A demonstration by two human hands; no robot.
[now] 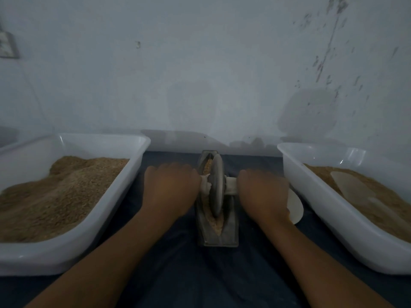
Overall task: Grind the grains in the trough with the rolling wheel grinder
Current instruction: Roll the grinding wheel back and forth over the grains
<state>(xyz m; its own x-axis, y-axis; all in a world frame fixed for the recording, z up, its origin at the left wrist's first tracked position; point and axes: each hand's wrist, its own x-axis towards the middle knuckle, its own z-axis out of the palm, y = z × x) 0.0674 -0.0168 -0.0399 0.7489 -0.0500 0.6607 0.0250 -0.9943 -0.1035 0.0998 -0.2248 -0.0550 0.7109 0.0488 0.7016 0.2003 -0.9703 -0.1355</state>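
A narrow dark metal trough (231, 232) lies lengthwise on the dark cloth in the middle. Tan grains (216, 225) fill its groove. A grey metal wheel (216, 185) stands upright in the groove, around the trough's middle. A pale axle handle (231, 185) runs through the wheel to both sides. My left hand (170, 187) grips the handle's left end. My right hand (263, 192) grips its right end. Both handle ends are hidden under my fingers.
A white plastic tub (73, 245) heaped with tan grain stands on the left. A second white tub (333, 221) on the right holds grain and a pale scoop (349, 185). A pale round piece (295, 207) lies beside my right hand. A wall rises right behind the trough.
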